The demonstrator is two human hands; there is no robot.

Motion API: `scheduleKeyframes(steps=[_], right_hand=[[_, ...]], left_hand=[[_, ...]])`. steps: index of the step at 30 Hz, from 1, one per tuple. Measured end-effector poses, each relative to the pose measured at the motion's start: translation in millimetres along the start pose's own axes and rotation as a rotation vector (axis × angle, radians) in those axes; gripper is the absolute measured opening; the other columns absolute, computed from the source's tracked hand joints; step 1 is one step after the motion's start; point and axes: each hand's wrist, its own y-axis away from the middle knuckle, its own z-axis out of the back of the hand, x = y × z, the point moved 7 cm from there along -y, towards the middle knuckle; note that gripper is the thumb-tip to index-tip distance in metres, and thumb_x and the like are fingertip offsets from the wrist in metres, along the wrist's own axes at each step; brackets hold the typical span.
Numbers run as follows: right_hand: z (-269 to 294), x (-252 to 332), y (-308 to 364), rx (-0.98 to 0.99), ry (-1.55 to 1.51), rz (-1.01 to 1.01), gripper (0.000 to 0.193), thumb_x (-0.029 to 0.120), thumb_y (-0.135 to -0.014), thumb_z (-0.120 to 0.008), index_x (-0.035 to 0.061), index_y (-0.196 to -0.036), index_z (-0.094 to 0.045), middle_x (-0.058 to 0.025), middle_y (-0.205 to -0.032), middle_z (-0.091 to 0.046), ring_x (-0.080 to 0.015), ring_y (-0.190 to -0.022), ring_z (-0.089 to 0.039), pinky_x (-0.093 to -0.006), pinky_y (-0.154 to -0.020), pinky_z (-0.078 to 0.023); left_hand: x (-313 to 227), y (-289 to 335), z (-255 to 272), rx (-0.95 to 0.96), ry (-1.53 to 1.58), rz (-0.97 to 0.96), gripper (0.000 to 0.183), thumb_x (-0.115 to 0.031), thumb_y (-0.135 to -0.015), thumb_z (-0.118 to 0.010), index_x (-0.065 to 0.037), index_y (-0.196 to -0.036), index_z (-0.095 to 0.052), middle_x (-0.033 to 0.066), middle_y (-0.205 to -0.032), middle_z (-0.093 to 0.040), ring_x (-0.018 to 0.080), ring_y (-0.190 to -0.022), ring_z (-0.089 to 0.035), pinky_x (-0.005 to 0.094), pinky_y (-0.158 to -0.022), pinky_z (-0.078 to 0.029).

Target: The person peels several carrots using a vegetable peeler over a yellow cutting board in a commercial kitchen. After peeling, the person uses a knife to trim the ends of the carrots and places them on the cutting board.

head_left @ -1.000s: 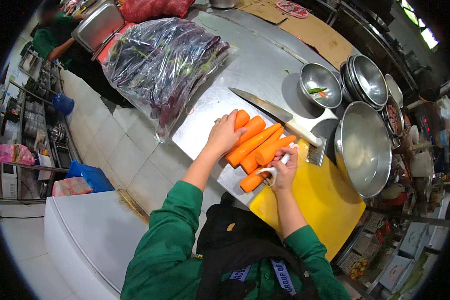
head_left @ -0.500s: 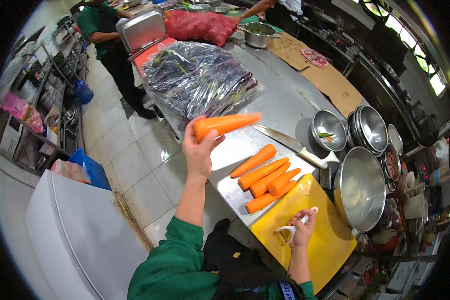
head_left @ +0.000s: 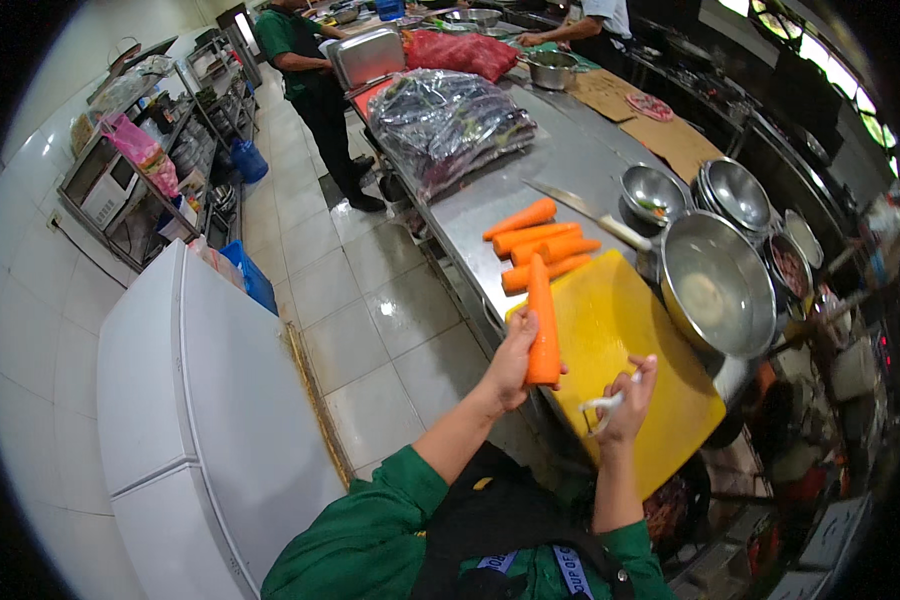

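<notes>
A peeled orange carrot (head_left: pixel 541 325) stands nearly upright in my left hand (head_left: pixel 511 362), its thick end down, by the edge of the yellow cutting board (head_left: pixel 660 350). My right hand (head_left: pixel 628 402) grips a white peeler (head_left: pixel 604 403) over the board, its blade end pointing toward the carrot but apart from it. Just beyond the board, several more peeled carrots (head_left: pixel 536 241) lie in a loose row on the steel table (head_left: pixel 570 140). A large knife with a pale handle (head_left: pixel 625 232) rests on the metal behind them.
A large steel bowl of water (head_left: pixel 718 285) stands right of the board, near smaller bowls (head_left: pixel 655 193). Plastic-wrapped eggplants (head_left: pixel 450 125) and a red mesh sack (head_left: pixel 460 55) sit farther back. A white fridge (head_left: pixel 240 430) is at left; two people work at the far end.
My left hand has brought the carrot down and nearer, turning it from level to upright. My right hand, still with the peeler, has come closer to it. The view has shifted too.
</notes>
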Motion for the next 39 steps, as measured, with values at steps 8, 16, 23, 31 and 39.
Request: scheduleKeyframes(steps=[8,16,23,31,39], right_hand=[[55,68,83,-0.322,0.248,0.576,0.013,0.005,-0.080,-0.053,0.0033,-0.093,-0.050,-0.0097,-0.102,-0.043,-0.0214,-0.103,-0.042,-0.0297,-0.097,-0.028],[95,76,166,-0.385,0.511,0.431,0.018,-0.003,-0.077,-0.046,0.0042,-0.093,-0.048,-0.0078,-0.097,-0.040,-0.0168,-0.088,-0.045,-0.0258,-0.081,-0.036],[189,120,165,-0.557,0.701,0.644,0.018,0.000,-0.072,-0.048,0.0046,-0.090,-0.051,-0.0124,-0.080,-0.053,-0.0263,-0.074,-0.056,-0.0348,-0.071,-0.045],[418,105,128,-0.845,0.672,0.168,0.013,0.000,-0.074,-0.051,0.0027,-0.086,-0.048,-0.0090,-0.094,-0.044,-0.0226,-0.085,-0.047,-0.0314,-0.080,-0.038],[363,107,180,-0.590,0.264,0.276,0.017,-0.002,-0.074,-0.049,0.0053,-0.089,-0.046,-0.0042,-0.092,-0.040,-0.0152,-0.086,-0.041,-0.0270,-0.079,-0.034]], left_hand=[[141,66,-53,0.234,0.200,0.381,0.049,-0.048,-0.097,-0.028,-0.006,-0.111,-0.049,0.0105,-0.084,-0.061,0.0220,-0.073,-0.061,0.0347,-0.067,-0.052],[189,144,-82,0.283,0.178,0.473,0.046,-0.048,-0.098,-0.030,-0.010,-0.118,-0.047,0.0049,-0.095,-0.058,0.0169,-0.081,-0.061,0.0334,-0.067,-0.052],[219,206,-122,0.506,-0.079,0.664,0.044,-0.045,-0.097,-0.034,-0.009,-0.115,-0.051,0.0071,-0.087,-0.062,0.0186,-0.068,-0.062,0.0339,-0.059,-0.052],[313,207,-172,0.545,-0.108,0.823,0.052,-0.051,-0.095,-0.032,-0.010,-0.126,-0.040,0.0103,-0.085,-0.056,0.0209,-0.064,-0.060,0.0335,-0.055,-0.053],[383,174,-215,0.229,-0.055,0.770,0.045,-0.045,-0.097,-0.032,-0.006,-0.111,-0.049,0.0114,-0.090,-0.060,0.0235,-0.075,-0.062,0.0384,-0.067,-0.053]])
